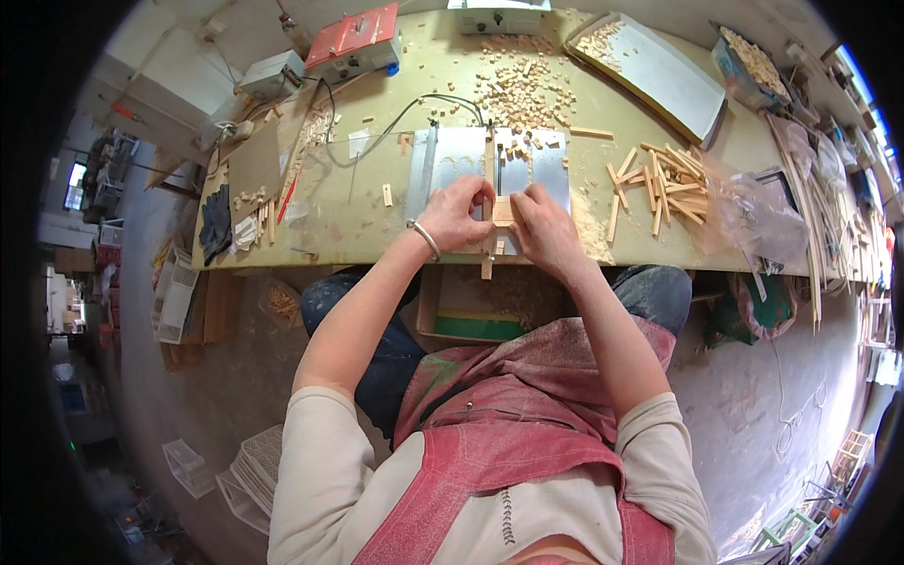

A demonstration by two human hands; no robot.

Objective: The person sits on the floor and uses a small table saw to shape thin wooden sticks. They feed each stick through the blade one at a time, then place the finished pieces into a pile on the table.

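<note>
Hands are seen at the near edge of a workbench (367,221), one on either side of a small wooden strip (502,211). The strip is held flat on the metal plate (461,160) of a small table saw, just in front of the blade slot. The left hand (455,213) is curled, its fingers closed on the strip's left edge; a metal bangle (426,238) is worn on that wrist. The right hand (544,229) is pressed against the strip's right side, fingers bent down onto it. A short stick (487,267) is seen hanging over the bench edge just below the hands.

Small cut wood blocks (523,89) are scattered behind the saw, reaching toward a pale tray (659,80) at the back right. A loose pile of longer wood sticks (664,184) is laid to the right of the saw, near a clear plastic bag (753,217). A red-topped box (356,40) is set at the back left. Under the bench, an open box (471,306) holding sawdust is seen between the knees. A red apron (490,461) is worn over a pale shirt.
</note>
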